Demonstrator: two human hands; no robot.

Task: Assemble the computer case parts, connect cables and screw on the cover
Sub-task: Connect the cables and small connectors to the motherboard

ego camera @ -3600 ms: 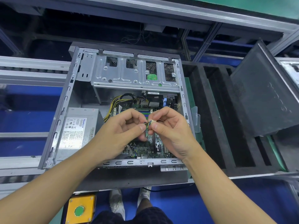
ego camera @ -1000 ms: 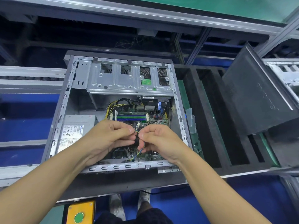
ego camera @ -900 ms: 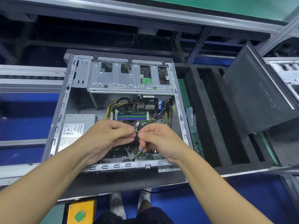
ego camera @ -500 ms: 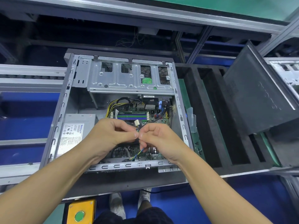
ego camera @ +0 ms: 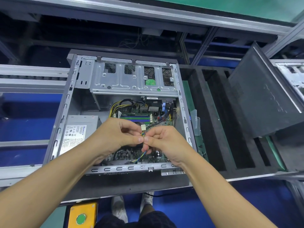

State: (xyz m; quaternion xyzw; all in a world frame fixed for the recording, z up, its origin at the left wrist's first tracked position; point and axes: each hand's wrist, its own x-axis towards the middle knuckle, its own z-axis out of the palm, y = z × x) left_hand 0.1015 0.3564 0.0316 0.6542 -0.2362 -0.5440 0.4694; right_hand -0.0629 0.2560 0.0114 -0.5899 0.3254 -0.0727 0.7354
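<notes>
**Both hands pinch a thin fan cable above the open computer case**

The computer case [ego camera: 65,116] lies on its side with the cover off, its inside facing up. Both hands meet over the middle of it. The left hand [ego camera: 115,137] has its thumb and forefinger pressed together on the multicoloured cable [ego camera: 142,154], and the right hand [ego camera: 162,143] pinches the same cable just beside it, so the two sets of fingers [ego camera: 139,139] touch tip to tip. The other fingers of both hands are curled in.

The cable's small white connector [ego camera: 143,127] stands free just above the pinch, between the two hands and touching neither palm. A short knot or twist of the blue, yellow and green wires sits directly below it. From under the right hand the cable drops down to the motherboard [ego camera: 156,157] near the front edge of the case.

Behind the hands are the memory slots [ego camera: 134,117], a bundle of yellow and black power wires [ego camera: 115,107], and the metal drive cage [ego camera: 128,83]. The power supply [ego camera: 77,134] sits in the case's left part, beside the left wrist. To the right, black foam trays [ego camera: 213,120] stand next to the case, and a dark side panel [ego camera: 263,99] leans tilted over them. A yellow box with a green button [ego camera: 81,218] is at the lower edge.
</notes>
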